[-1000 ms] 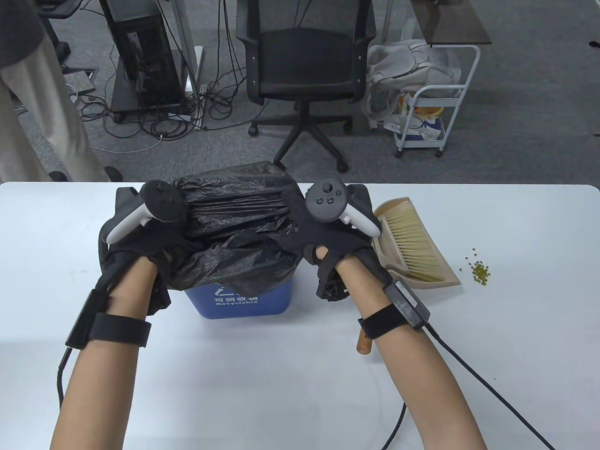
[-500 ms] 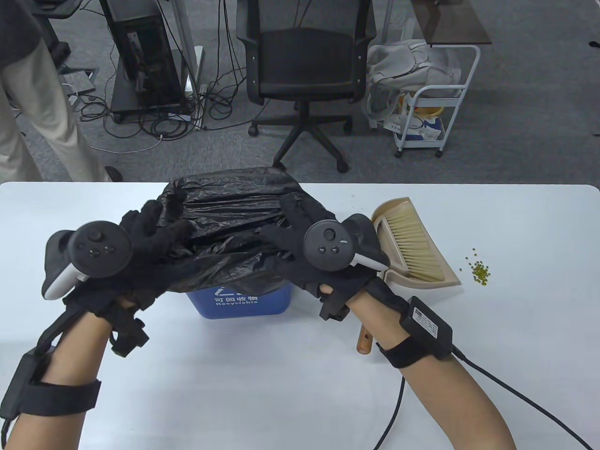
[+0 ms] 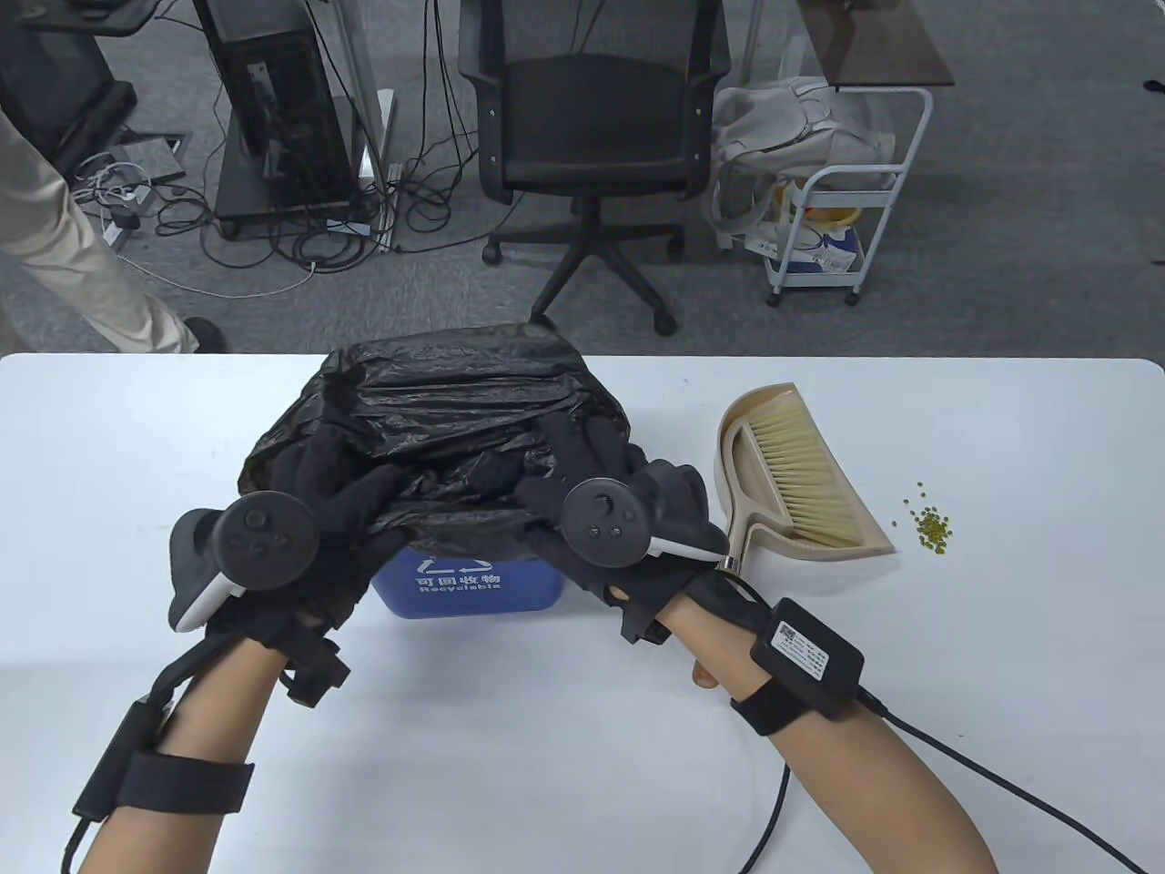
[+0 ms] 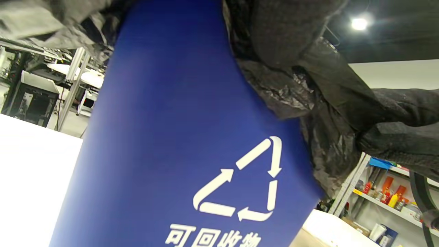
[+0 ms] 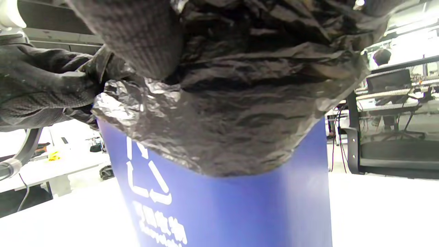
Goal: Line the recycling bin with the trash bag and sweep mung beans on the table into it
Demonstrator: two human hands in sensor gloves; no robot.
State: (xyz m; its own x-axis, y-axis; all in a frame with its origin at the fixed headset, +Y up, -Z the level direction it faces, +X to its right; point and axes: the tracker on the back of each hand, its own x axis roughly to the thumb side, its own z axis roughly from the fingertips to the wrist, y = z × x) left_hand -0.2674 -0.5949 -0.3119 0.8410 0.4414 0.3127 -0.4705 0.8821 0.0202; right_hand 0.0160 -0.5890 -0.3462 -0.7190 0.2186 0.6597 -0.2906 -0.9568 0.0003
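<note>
The blue bin (image 3: 473, 583) stood on the white table (image 3: 564, 746) with the black bag (image 3: 455, 410) bunched over its top, the plastic draped down past the rim on the near side. Both gloved hands lay on the bag at the bin's mouth. The left hand (image 3: 337, 482) had its fingers (image 3: 305, 455) spread loosely over the crumpled plastic; whether they pinched any fold could not be told. The right hand (image 3: 582, 464) reached in from the other side, its fingers (image 3: 596, 432) pressing into the bag, and in the right wrist view a gloved finger (image 5: 137, 37) sat against the plastic just above the bin's edge; a true pinch could not be made out. Just right of the right fingers lay the dustpan (image 3: 874, 537) with the brush (image 3: 805, 473) resting in it. Beyond that, well apart from both hands, the beans (image 3: 933, 526) sat in a small scatter on the table.
</note>
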